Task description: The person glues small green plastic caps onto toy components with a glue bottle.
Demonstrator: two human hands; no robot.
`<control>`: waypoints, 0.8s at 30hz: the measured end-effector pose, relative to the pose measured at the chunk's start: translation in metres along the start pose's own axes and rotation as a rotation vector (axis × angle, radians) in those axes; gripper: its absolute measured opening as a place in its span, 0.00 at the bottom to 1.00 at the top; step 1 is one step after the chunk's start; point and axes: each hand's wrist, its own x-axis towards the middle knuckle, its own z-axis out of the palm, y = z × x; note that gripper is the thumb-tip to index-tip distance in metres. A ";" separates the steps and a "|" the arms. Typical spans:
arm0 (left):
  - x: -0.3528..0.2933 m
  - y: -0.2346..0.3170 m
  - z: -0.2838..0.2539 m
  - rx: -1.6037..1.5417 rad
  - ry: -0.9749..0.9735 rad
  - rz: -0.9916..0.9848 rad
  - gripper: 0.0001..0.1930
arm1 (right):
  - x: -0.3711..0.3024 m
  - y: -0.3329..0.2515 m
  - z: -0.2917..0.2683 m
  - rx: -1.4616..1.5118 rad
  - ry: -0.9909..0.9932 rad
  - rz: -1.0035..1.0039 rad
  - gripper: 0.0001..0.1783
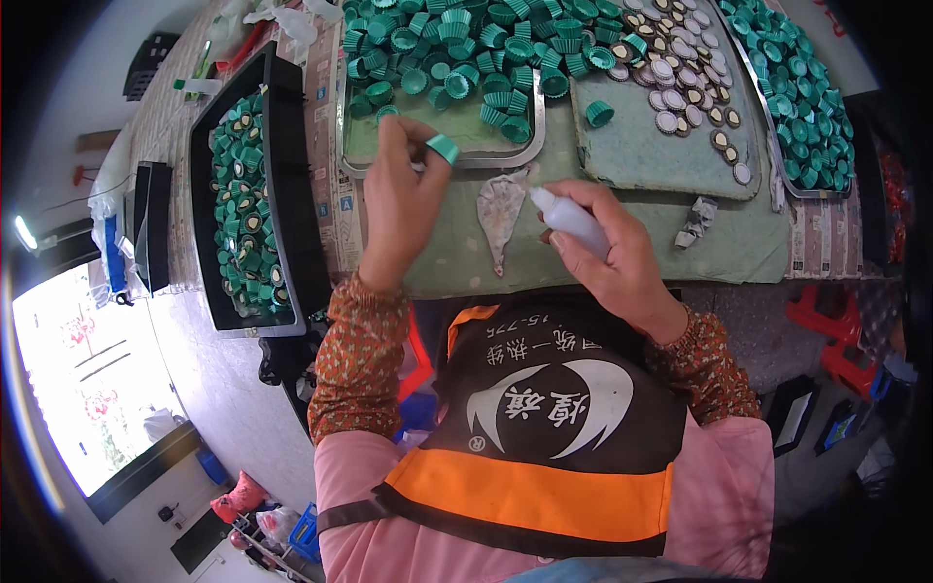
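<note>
My left hand (401, 204) is raised over the near left corner of a metal-rimmed tray (537, 146), its fingers closed on a small green fluted cup (443, 148). A second green cup (387, 112) shows at the tip of its index finger; whether they touch I cannot tell. Wrapped round a white squeeze bottle (575, 225), my right hand (627, 262) keeps the nozzle pointing up and left, toward the left hand. On the green mat between the hands lies a stained, crumpled cloth (501, 219). Many loose green cups (452, 83) are heaped in the tray.
A black bin (282, 194) of green cups, some with pale discs inside, stands at left. Dark-edged pale discs (671, 99) cover part of a board (622, 160). A tray of cups (802, 117) is far right. A crumpled wrapper (697, 222) lies near the table's front edge.
</note>
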 end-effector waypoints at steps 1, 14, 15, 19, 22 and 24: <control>-0.013 0.015 -0.001 -0.142 -0.087 -0.052 0.09 | 0.000 -0.006 0.000 0.275 0.013 0.159 0.24; -0.094 0.041 0.011 -0.860 -0.377 -0.471 0.12 | 0.007 0.003 0.015 0.205 0.066 0.080 0.25; -0.095 0.039 0.010 -1.055 -0.486 -0.597 0.13 | 0.008 0.002 0.013 0.074 0.071 0.026 0.25; -0.093 0.027 0.012 -1.302 -0.611 -0.776 0.18 | 0.008 -0.006 0.006 -0.144 -0.022 -0.143 0.25; -0.101 0.009 0.018 -1.361 -0.802 -0.806 0.24 | 0.010 -0.016 0.004 -0.172 -0.138 -0.241 0.24; -0.105 0.001 0.021 -1.528 -0.898 -0.748 0.28 | 0.007 -0.015 0.006 -0.143 -0.149 -0.225 0.24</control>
